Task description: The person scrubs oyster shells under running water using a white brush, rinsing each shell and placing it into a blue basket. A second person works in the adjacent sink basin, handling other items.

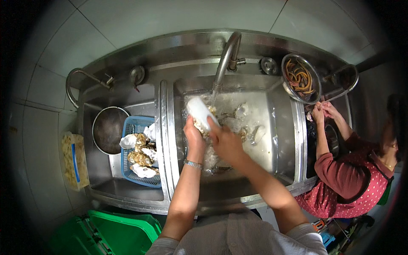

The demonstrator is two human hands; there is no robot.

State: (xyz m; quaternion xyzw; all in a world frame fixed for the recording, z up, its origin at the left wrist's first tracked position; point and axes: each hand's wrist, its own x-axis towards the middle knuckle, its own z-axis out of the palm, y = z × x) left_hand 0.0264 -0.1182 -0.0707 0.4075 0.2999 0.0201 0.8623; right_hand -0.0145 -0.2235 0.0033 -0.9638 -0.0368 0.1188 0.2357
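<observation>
Over the middle sink basin, my left hand (195,137) grips an oyster shell (200,126), mostly hidden under a white brush (199,110). My right hand (224,140) holds this brush, blurred, against the shell; its bristles are out of sight. Water runs from the curved steel faucet (224,60) just behind the brush. Several oyster shells (241,110) lie in the water of the steel basin (283,134), to the right of and below my hands.
In the left basin, a blue plastic basket (137,119) holds several oyster shells (143,157) beside a round metal-rimmed vessel (111,130). A bowl of eel-like creatures (299,78) stands at the back right. A co-worker's hands (323,111) are at the right basin. A green bin (121,229) stands below left.
</observation>
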